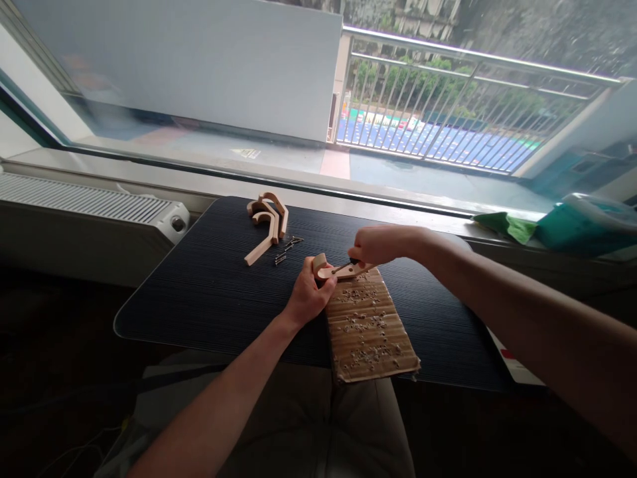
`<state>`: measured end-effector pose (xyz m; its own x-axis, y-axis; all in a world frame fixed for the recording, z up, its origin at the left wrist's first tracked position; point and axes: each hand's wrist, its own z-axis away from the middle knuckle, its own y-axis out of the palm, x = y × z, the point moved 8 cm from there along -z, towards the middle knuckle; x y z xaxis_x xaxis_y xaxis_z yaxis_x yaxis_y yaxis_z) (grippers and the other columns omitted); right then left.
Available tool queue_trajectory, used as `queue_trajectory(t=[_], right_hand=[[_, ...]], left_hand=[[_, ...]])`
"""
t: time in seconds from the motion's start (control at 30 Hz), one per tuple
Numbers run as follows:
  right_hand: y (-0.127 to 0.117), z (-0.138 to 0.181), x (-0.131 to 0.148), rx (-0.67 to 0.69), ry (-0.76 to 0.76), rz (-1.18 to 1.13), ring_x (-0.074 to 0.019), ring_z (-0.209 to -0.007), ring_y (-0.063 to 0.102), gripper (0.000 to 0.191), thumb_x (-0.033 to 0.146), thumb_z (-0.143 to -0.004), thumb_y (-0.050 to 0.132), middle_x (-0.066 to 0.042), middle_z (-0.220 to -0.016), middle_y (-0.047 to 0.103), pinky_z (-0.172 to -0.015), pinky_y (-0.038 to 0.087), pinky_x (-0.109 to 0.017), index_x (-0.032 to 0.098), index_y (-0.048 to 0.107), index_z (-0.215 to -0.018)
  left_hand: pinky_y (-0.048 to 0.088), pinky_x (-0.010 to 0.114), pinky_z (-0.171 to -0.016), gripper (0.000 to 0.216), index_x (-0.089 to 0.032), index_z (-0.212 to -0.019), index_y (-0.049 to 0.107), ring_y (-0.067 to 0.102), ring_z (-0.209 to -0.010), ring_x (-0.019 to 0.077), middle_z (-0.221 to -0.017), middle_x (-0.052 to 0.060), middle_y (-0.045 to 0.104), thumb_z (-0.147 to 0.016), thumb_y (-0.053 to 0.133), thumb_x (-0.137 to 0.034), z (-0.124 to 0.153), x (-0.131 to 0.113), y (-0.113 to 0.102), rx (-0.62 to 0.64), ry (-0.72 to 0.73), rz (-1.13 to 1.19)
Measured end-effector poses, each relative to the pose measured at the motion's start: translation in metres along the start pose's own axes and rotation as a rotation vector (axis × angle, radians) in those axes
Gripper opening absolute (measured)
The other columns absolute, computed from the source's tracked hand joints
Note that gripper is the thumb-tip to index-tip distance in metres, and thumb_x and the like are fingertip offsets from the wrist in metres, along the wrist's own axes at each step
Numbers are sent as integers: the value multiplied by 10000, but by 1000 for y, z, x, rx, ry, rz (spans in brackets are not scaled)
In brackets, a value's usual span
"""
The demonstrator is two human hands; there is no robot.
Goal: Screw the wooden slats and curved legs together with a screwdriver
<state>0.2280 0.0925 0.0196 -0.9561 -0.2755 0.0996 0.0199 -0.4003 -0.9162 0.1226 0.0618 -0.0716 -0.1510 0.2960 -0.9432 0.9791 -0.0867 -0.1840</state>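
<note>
Left hand curled round wooden hook at cardboard's far end; right hand fisted on screwdriver. Cardboard runs to table's near edge; gap between left hand and screws.

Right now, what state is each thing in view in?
Pale hooked wooden piece, held in the left hand
Black-handled tool, gripped in the right hand
Other pale curved wooden pieces, lying clustered
Slim metal screws, loose on the black table
Brown corrugated cardboard, pitted, overhanging the table's near edge
Green cloth, crumpled
</note>
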Motion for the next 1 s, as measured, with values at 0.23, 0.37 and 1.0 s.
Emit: queue_trajectory(t=[0.23,0.37,1.0], right_hand=[[9,61,-68,-327,158,-195,-128,-486,452,473,640,-747,454,-21,-574,584,-481,308,-290,207,625,-665],[22,80,-110,-595,279,-423,-160,-578,515,526,657,-694,512,-52,-671,628,-514,353,-289,178,660,-855],[61,61,-91,-701,104,-1088,-152,-670,519,325,423,-712,564,-27,-720,609,-628,396,-269,138,644,-847]], left_hand=[[399,378,-952,597,-153,-1249,375,566,-1034,205,-1117,110,588,-728,632,-289,5,-2,-5,-1,-32,-110],[318,460,-1014,527,-156,-1164,512,473,-1174,289,-1178,133,568,-737,609,-450,21,-10,-9,-8,-44,-402],[150,489,-1094,668,-97,-1217,471,334,-1303,323,-1313,194,472,-756,498,-580,35,-12,13,111,-105,-789]])
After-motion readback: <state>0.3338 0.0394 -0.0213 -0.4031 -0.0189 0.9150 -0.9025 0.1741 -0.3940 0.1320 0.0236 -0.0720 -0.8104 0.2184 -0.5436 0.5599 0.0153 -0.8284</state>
